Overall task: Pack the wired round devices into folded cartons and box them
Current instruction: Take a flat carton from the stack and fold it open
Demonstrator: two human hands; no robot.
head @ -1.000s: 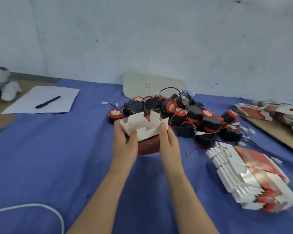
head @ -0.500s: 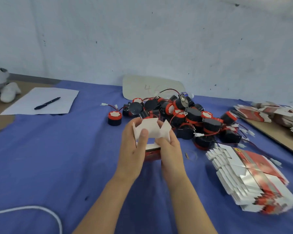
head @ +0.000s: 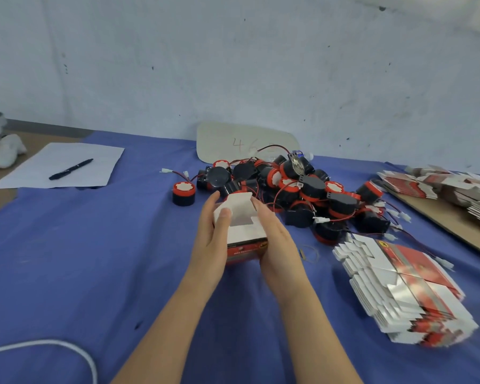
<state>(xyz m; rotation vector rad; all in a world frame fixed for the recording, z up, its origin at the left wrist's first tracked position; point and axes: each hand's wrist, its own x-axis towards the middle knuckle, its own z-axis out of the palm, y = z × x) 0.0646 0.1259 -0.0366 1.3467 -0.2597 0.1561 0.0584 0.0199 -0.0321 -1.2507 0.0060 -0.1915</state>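
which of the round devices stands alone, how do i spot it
Find the pile of black-and-red round devices on the blue cloth. Left of it one device stands apart, upright, its white-centred red cap facing up.

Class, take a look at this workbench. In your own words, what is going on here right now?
A person is folding up a small red-and-white carton over the blue cloth. The left hand grips it, thumb pressing on a white end flap; the right hand lies against its other side. Neither hand holds a device yet. The wired round devices sit heaped just behind, and a stack of flat cartons lies to the right.
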